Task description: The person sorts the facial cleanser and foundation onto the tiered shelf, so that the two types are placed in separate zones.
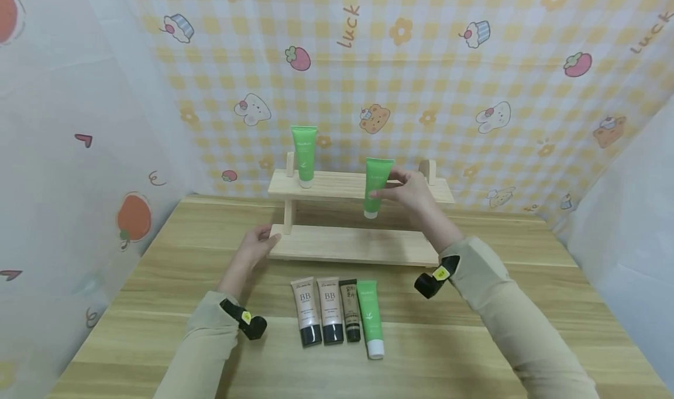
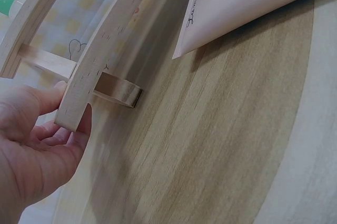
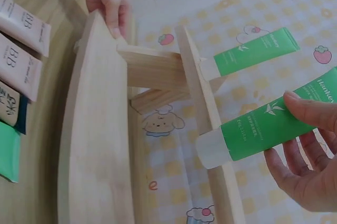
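A green tube with a white cap is pinched between the thumb and fingers of my right hand, cap down, in front of the upper shelf. In the right wrist view its white cap overlaps the upper board's edge. My left hand grips the left end of the lower board of a two-tier wooden rack; in the left wrist view the thumb lies on top and the fingers curl beneath. Another green tube stands upright on its cap at the upper shelf's left end.
On the table before the rack lie two beige BB cream tubes, a smaller dark-capped tube and a third green tube, side by side. A patterned cloth hangs behind the rack.
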{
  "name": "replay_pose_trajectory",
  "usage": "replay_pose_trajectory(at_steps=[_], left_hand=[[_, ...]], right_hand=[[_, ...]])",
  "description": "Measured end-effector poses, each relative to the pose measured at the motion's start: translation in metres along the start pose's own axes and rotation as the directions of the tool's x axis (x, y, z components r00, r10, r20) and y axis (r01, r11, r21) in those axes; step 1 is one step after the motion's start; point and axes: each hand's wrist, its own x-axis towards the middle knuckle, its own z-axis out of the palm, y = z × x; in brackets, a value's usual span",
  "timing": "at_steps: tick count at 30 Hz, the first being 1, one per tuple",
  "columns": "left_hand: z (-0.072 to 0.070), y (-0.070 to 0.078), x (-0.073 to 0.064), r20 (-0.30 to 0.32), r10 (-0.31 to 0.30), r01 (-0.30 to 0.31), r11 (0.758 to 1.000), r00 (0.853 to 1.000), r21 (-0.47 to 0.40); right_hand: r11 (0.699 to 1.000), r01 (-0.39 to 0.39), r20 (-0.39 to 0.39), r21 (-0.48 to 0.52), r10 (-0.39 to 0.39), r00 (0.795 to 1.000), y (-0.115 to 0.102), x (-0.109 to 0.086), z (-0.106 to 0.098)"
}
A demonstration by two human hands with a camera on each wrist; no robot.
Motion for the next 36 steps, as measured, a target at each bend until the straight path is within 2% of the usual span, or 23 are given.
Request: replay_pose_trajectory(at_steps=[9, 18, 25, 31, 36], left_hand=[[-0.001, 0.000, -0.001, 0.005, 0.003, -0.003, 1.000, 1.000, -0.007], [-0.004, -0.001, -0.001, 0.004, 0.000, 0.000, 1.000, 1.000, -0.011], [-0.003, -0.002, -0.001, 0.009, 0.006, -0.006, 1.000, 1.000, 0.000], [-0.001, -0.002, 0.000, 0.019, 0.002, -0.001, 1.000, 1.000, -0.012], [-0.001, -0.002, -0.001, 0.029, 0.002, -0.001, 1.000, 1.000, -0.018]], right_hand=[[1.000, 0.011, -0.008, 0.017, -0.011, 1.000, -0.018, 0.016, 0.000], [0.999, 0.022, -0.010, 0.032, -0.021, 1.000, -0.026, 0.037, 0.005], [0.998, 0.008, -0.012, 0.057, -0.008, 1.000, -0.026, 0.048, 0.006], [0.998, 0.029, -0.015, 0.063, -0.029, 0.999, -0.021, 0.055, 0.007], [0.999, 0.036, -0.005, 0.016, -0.036, 0.999, -0.015, 0.059, 0.007]])
